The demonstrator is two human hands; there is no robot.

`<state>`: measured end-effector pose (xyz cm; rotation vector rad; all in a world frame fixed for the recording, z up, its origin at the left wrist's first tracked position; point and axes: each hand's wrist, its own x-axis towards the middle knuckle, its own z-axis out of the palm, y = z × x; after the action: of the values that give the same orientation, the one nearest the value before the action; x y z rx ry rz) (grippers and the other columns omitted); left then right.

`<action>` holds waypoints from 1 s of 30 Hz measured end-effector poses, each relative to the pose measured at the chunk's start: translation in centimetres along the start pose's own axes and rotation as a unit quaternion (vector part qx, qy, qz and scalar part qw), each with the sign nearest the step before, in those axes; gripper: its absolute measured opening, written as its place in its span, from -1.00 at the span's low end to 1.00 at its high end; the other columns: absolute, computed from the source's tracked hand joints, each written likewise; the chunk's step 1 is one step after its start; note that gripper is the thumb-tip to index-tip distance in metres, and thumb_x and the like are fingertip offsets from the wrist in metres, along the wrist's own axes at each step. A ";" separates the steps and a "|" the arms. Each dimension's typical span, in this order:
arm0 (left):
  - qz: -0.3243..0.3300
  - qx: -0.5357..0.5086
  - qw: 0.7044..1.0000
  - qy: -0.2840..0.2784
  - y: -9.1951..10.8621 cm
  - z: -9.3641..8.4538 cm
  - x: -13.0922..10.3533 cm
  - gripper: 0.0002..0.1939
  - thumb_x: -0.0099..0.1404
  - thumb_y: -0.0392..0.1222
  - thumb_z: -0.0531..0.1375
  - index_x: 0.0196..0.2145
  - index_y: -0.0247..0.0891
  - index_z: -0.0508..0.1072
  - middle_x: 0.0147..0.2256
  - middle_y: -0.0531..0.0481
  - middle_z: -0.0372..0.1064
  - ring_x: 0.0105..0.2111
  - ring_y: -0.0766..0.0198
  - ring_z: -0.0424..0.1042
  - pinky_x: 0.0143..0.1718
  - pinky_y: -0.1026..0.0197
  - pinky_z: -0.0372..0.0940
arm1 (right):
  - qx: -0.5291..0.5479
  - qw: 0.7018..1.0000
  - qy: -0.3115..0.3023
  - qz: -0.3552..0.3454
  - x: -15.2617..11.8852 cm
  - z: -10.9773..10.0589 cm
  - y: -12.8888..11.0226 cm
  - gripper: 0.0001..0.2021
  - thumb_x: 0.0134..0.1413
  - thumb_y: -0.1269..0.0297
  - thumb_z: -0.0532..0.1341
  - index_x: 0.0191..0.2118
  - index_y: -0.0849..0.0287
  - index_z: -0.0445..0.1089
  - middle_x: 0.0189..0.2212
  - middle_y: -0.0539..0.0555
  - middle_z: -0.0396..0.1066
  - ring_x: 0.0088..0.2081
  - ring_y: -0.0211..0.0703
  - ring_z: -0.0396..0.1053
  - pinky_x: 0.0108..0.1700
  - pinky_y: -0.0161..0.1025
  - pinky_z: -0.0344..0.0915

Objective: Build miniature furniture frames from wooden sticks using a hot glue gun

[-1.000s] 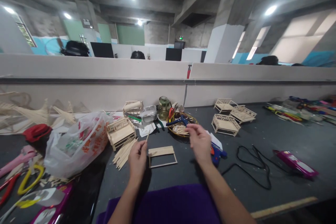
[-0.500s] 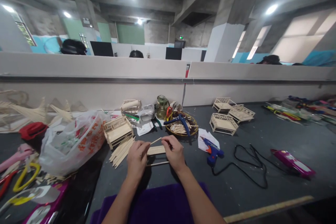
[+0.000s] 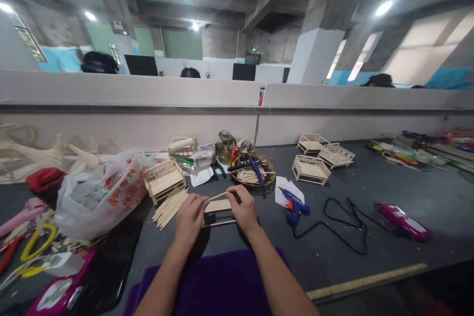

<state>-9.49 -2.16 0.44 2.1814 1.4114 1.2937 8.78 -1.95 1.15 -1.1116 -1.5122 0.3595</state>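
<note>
Between both hands I hold one thin wooden stick, pinched near its ends. My left hand grips the left end with thumb and fingers, while my right hand grips the right end. Just below the stick, a small frame of wooden sticks lies on the table, partly covered by my hands. A fanned pile of loose sticks lies beside my left hand. Behind that pile stands a miniature wooden bench.
A blue glue gun rests on the right with its black cord. Behind my hands stands a round basket with sticks and blue-handled pliers. Several miniature benches stand at back right. A plastic bag is on the left, purple cloth in front.
The view has shifted slightly. Both hands stay on the same stick over the frame, and the stick appears a little closer to level.
</note>
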 end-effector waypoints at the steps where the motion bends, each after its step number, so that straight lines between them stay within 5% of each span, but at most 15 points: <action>1: -0.006 -0.006 1.000 0.010 -0.1 -0.1 0.1 -0.77 0.34 -0.09 0.07 -0.23 -0.19 0.49 -0.32 -0.03 0.36 -0.28 0.23 0.36 -0.23 0.22 0.22 | 0.000 1.000 0.002 0.004 0.1 -0.1 0.0 -0.84 0.18 0.25 0.12 -0.31 0.15 0.44 -0.38 0.04 0.40 -0.35 -0.24 0.33 -0.32 -0.33 0.22; 9: -0.090 -0.062 0.991 0.082 -1.9 -0.1 0.4 -0.77 0.30 -0.11 0.09 -0.27 -0.23 0.51 -0.30 -0.03 0.43 -0.27 0.21 0.39 -0.22 0.20 0.25 | 0.042 0.989 0.066 0.127 0.7 -1.3 2.1 -0.75 0.09 0.11 0.17 -0.34 0.20 0.46 -0.46 0.03 0.42 -0.44 -0.23 0.30 -0.37 -0.32 0.25; 14: -0.168 -0.076 0.978 0.100 -3.4 -0.1 0.3 -0.78 0.23 -0.13 0.11 -0.30 -0.26 0.52 -0.29 -0.06 0.48 -0.25 0.17 0.41 -0.23 0.17 0.26 | 0.096 0.971 0.045 0.214 0.9 -2.0 3.5 -0.63 -0.02 -0.02 0.21 -0.36 0.26 0.47 -0.50 0.06 0.44 -0.55 -0.27 0.24 -0.52 -0.34 0.19; 20: -0.215 -0.087 0.970 0.071 -3.4 -0.4 0.1 -0.80 0.16 -0.18 0.14 -0.33 -0.28 0.53 -0.31 -0.08 0.50 -0.27 0.17 0.42 -0.21 0.16 0.25 | 0.077 0.971 -0.013 0.227 0.4 -1.9 3.7 -0.61 -0.04 -0.03 0.21 -0.39 0.26 0.48 -0.52 0.05 0.43 -0.58 -0.30 0.18 -0.54 -0.35 0.14; 30: -0.223 -0.205 0.952 0.052 -2.1 0.3 0.1 -0.73 0.14 -0.06 0.19 -0.32 -0.31 0.54 -0.40 -0.04 0.48 -0.40 0.26 0.37 -0.32 0.24 0.22 | 0.072 0.964 -0.026 0.254 0.2 -1.6 3.6 -0.62 -0.06 -0.04 0.22 -0.40 0.26 0.46 -0.53 0.06 0.42 -0.59 -0.29 0.17 -0.53 -0.33 0.13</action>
<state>-10.54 -0.99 -0.92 1.4434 1.4097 1.3862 11.83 -0.51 -0.97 -1.3735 -1.2070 0.8421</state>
